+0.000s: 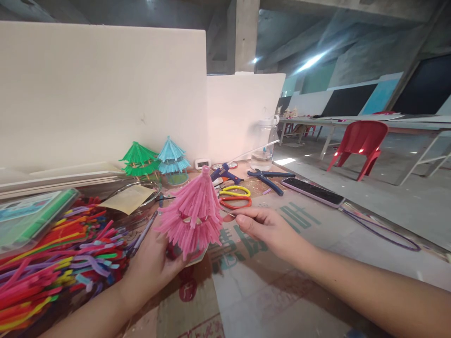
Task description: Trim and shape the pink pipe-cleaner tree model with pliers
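Observation:
In my left hand (150, 260) is a small pink pavilion model (197, 213) with two tiers of fuzzy pipe-cleaner roofing, held upright by its base. My fingers wrap round the lower left of it, and the roof hides some of them. My right hand (266, 227), at the model's right side, pinches a thin rod-like thing (229, 214) whose kind I cannot make out. Its tip is close to the pink roof. Just beyond lie scissors with yellow (237, 190) and orange (235, 203) handles, and a blue glue gun (227, 174).
Bundled pipe cleaners (59, 267) and a clear plastic case (35, 218) cover the left side. Behind stand a green pavilion (139, 159) and a blue pavilion (172, 159). Pliers (268, 180), a phone (313, 191) and a water bottle (263, 145) lie or stand right of centre.

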Motion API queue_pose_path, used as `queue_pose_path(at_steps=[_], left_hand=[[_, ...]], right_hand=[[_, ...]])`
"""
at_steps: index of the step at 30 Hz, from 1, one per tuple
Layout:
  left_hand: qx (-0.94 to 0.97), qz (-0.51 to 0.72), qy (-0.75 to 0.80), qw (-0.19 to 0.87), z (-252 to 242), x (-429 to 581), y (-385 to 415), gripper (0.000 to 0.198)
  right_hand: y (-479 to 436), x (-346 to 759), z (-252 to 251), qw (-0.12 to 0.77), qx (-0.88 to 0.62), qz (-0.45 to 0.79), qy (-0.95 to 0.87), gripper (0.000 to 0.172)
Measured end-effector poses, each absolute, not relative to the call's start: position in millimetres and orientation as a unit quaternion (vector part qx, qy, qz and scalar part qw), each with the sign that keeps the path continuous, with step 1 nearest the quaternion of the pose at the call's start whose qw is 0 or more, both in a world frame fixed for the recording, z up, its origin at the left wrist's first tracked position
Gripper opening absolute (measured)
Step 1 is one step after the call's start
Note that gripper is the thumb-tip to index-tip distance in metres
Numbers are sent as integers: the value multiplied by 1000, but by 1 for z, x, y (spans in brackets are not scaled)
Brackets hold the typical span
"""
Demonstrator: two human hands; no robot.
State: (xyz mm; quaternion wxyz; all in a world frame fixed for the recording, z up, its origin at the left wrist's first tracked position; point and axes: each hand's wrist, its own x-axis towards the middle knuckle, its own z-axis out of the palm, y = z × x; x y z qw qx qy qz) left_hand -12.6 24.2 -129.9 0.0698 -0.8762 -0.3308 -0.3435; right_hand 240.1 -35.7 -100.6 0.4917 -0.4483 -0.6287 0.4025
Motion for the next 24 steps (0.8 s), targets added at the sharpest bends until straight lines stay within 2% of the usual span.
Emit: queue_pose_path(at_steps=[5, 10, 19, 24], left_hand=[[-880, -342, -320, 79, -130, -13, 25, 24], [-881, -338, -317, 94, -128, -12, 24, 14], [-882, -343, -303, 112, -127, -11, 24, 20], [-885, -337, -303, 109, -129, -13, 25, 23]], right_hand=[[-36, 239, -100, 496, -448, 396, -629, 53], [-37, 239, -99, 497, -448, 395, -629, 48], [-37, 239, -100, 493, -437, 404, -635, 54], [-38, 238, -98, 496, -441, 402, -631, 52]])
